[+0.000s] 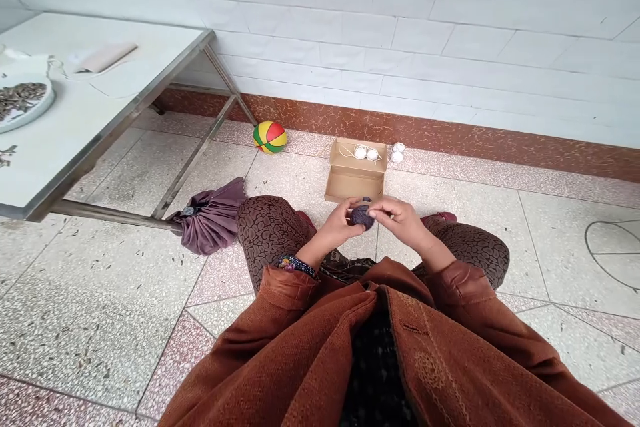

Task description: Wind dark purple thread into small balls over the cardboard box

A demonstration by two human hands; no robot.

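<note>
A small dark purple ball of yarn (361, 217) is between my hands, above the floor in front of my lap. My left hand (343, 223) is curled around its left side, thumb below and fingers above. On the other side, my right hand (399, 219) is closed, its thumb and fingertips pinched against the yarn. A single strand between those fingertips is too small to make out. Just beyond the hands lies an open brown cardboard box (354, 183). Two white balls of yarn (367, 153) with loose strands lie on its raised lid.
More white balls (397, 152) sit right of the box. A colourful ball (270, 137) is near the wall. At left stands a metal-framed table (165, 47) with a tray (30, 120) of dark pieces; a folded purple umbrella (215, 215) leans by its leg. A wire ring (590, 250) lies far right.
</note>
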